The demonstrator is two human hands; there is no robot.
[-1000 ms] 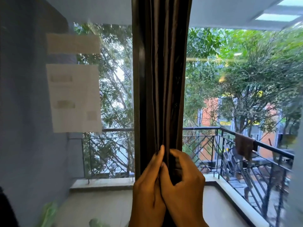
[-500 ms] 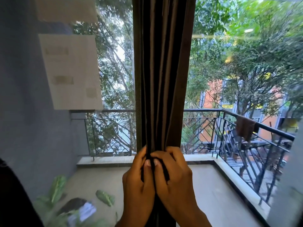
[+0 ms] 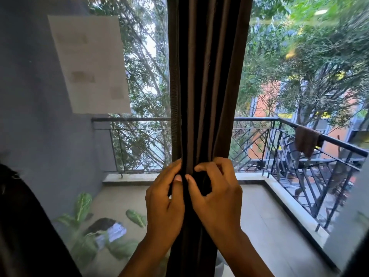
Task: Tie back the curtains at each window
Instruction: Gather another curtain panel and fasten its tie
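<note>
A dark brown curtain hangs gathered into a narrow bundle in front of the window's middle post. My left hand grips the bundle from the left at about waist height. My right hand grips it from the right, fingers curled round the folds. The two thumbs nearly touch at the front of the bundle. I cannot make out a tie-back band; the fingers and the dark folds hide whatever lies between them.
Window glass spans both sides of the curtain. A sheet of paper is stuck on the left pane. Outside lie a tiled balcony, a black metal railing with a brown cloth over it, potted leaves and trees.
The view has tilted downward, so the balcony floor and the plant leaves now show. My hands stayed on the curtain bundle, and the right hand's fingers have curled further round it.
</note>
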